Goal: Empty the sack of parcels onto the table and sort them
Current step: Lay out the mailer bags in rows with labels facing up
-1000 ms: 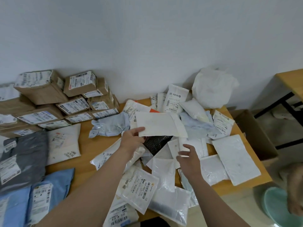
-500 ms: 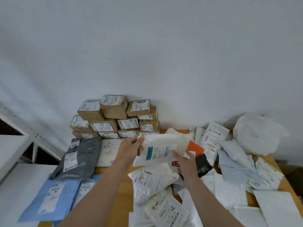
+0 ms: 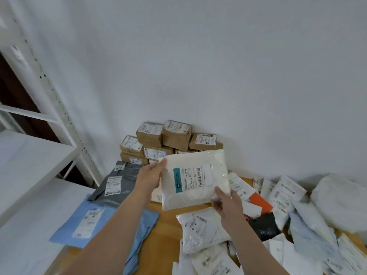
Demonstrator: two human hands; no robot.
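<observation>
Left hand (image 3: 150, 178) and right hand (image 3: 228, 205) are gripping the white parcel (image 3: 193, 179) by its left edge and lower right corner, holding it just in front of the brown box stack (image 3: 170, 139). Risk: slick bag slipping from these edge grips, dropping into the unsorted pile (image 3: 204, 231) right of the stack. White sack (image 3: 341, 203), far right of the stack, is lying crumpled; contents not showing.

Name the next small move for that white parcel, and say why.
Probably set the parcel down leftward by the grey mailer and blue mailer: the left hand and right hand hold it, label readable, clear of the unsorted heap.
</observation>
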